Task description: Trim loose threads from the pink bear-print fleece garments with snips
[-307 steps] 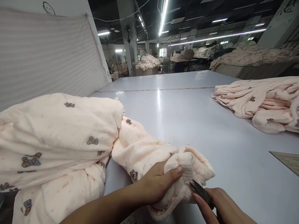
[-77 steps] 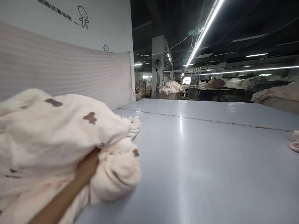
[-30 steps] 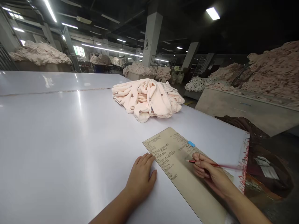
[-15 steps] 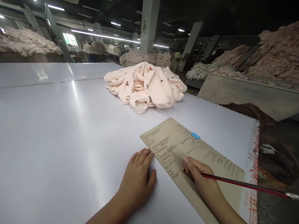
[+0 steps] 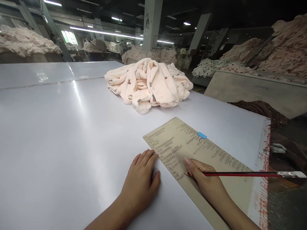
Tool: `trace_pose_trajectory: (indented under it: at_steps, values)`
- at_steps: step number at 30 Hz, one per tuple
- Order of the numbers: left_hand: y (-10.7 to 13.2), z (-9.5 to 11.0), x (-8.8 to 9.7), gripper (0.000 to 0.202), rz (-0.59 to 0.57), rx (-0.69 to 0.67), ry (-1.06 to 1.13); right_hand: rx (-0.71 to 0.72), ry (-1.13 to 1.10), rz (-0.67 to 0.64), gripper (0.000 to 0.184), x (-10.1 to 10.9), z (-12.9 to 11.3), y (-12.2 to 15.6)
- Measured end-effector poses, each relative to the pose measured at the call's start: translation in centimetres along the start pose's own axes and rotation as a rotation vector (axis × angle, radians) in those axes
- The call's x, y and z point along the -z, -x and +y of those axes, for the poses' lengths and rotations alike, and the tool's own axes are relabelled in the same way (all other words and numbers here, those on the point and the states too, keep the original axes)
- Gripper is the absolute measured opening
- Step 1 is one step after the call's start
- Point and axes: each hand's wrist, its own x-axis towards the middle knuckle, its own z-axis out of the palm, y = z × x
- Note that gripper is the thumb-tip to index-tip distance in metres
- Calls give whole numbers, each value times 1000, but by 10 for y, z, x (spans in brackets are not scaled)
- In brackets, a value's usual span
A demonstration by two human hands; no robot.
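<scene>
My right hand (image 5: pixel 205 180) grips a red pencil (image 5: pixel 242 174), its tip down on a tan record sheet (image 5: pixel 192 150) covered in handwritten rows. A blue clip (image 5: pixel 201 135) sits on the sheet's far edge. My left hand (image 5: pixel 141 180) lies flat with fingers apart on the white table (image 5: pixel 59 134), its fingertips touching the sheet's near left edge. A heap of peach fleece garments (image 5: pixel 148 83) with small bear prints rests on the table beyond the sheet.
The table's right edge (image 5: pixel 265 153) runs close to my right arm, with dark floor and clutter below. Bins and heaps of peach fabric (image 5: pixel 283 51) fill the right side and the far background. A pillar (image 5: pixel 151 25) stands behind the garment heap.
Earlier my hands worked a fleece garment with snips at the left. My view has since swung right to the sheet. In the last second the pencil tip moved down the sheet toward me.
</scene>
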Motion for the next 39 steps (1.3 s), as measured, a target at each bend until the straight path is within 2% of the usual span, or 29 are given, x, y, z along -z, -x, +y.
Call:
trace_pose_trajectory:
  at_steps: [16, 20, 24, 29, 31, 33, 36, 37, 39]
  values:
    - [-1, -1, -1, 46, -5, -1, -3, 72, -7, 59, 49, 1, 4, -2]
    - [3, 2, 2, 46, -2, 4, 21, 201, -64, 188, 45, 6, -3, -1]
    - [13, 10, 5, 45, 50, -11, 84, 342, 2, 295, 40, 13, -9, 8]
    - [32, 29, 22, 47, 82, -2, 233, 258, 247, 479, 27, 28, -14, 39]
    - [52, 39, 33, 46, 54, -1, 281, 208, 376, 506, 23, 38, -18, 57]
    - [85, 46, 42, 46, 26, 17, 318, 180, 484, 512, 24, 50, -21, 78]
    - [160, 46, 46, 52, 41, 111, 329, 182, 593, 556, 28, 61, -23, 121]
    - [188, 45, 44, 50, 96, 142, 317, 198, 615, 566, 29, 61, -23, 139]
    - [242, 46, 39, 45, 181, 81, 292, 257, 640, 562, 31, 55, -21, 179]
